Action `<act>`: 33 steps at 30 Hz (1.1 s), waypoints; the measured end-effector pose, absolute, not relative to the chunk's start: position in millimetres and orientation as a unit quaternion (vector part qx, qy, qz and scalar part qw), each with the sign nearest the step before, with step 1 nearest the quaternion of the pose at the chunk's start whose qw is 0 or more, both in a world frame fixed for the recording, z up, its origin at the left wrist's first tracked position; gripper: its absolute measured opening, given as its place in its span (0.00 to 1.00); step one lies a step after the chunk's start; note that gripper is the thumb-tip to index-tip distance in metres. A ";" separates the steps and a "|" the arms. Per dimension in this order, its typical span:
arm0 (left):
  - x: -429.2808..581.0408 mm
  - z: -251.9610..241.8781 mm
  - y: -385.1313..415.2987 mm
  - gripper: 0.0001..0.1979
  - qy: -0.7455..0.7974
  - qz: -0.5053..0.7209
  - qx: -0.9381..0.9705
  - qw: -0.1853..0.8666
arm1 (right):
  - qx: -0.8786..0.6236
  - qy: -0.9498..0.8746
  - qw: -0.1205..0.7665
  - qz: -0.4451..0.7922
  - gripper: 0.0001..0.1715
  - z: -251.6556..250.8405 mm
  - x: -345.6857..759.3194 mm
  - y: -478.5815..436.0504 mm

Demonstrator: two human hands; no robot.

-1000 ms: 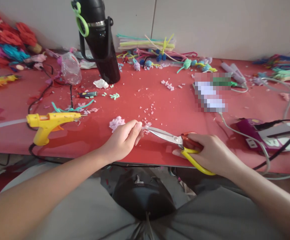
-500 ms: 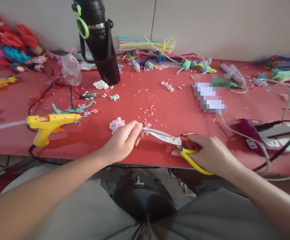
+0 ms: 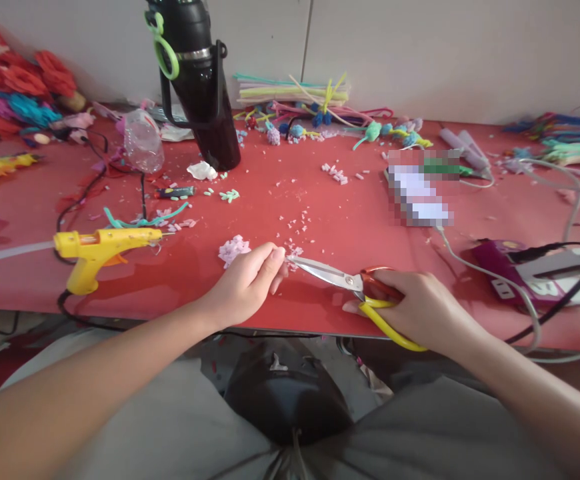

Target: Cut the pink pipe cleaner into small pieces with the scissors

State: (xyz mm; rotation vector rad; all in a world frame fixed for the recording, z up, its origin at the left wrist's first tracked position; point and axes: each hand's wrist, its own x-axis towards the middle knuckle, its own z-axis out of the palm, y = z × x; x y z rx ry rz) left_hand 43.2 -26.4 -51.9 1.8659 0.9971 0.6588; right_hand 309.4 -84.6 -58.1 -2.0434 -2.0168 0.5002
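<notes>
My right hand (image 3: pixel 423 310) grips scissors (image 3: pixel 343 279) with red and yellow handles, the steel blades pointing left over the red table (image 3: pixel 320 200). My left hand (image 3: pixel 247 280) is pinched shut at the blade tips, holding something small that I cannot make out. Tiny pale pink cuttings (image 3: pixel 295 250) lie right behind the blade tips. A small pale pink fuzzy clump (image 3: pixel 233 248) rests on the table just left of my left fingers.
A yellow glue gun (image 3: pixel 97 248) with a black cord lies at the left. A black bottle (image 3: pixel 200 80) stands behind, pipe cleaners (image 3: pixel 290 90) along the wall. A purple power strip (image 3: pixel 513 263) with cables sits at the right, a crumpled clear cup (image 3: pixel 143 140) at the back left.
</notes>
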 end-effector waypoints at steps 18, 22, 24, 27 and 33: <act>40.8 -55.5 -25.2 0.18 0.391 0.286 0.763 0.428 | -0.699 -0.682 0.114 0.182 0.37 -57.7 311.2 -86.2; 38.8 -57.9 -23.7 0.18 0.391 0.297 0.757 0.431 | -0.692 -0.687 0.111 0.190 0.36 -58.9 313.5 -86.9; 38.4 -58.0 -23.1 0.17 0.394 0.300 0.754 0.431 | -0.698 -0.682 0.102 0.196 0.36 -58.6 314.2 -87.1; 39.3 -55.4 -23.3 0.18 0.399 0.303 0.751 0.430 | -0.707 -0.672 0.094 0.200 0.37 -57.4 313.7 -86.5; 43.0 -49.2 -25.8 0.21 0.416 0.291 0.749 0.426 | -0.706 -0.671 0.099 0.203 0.38 -57.7 311.5 -84.9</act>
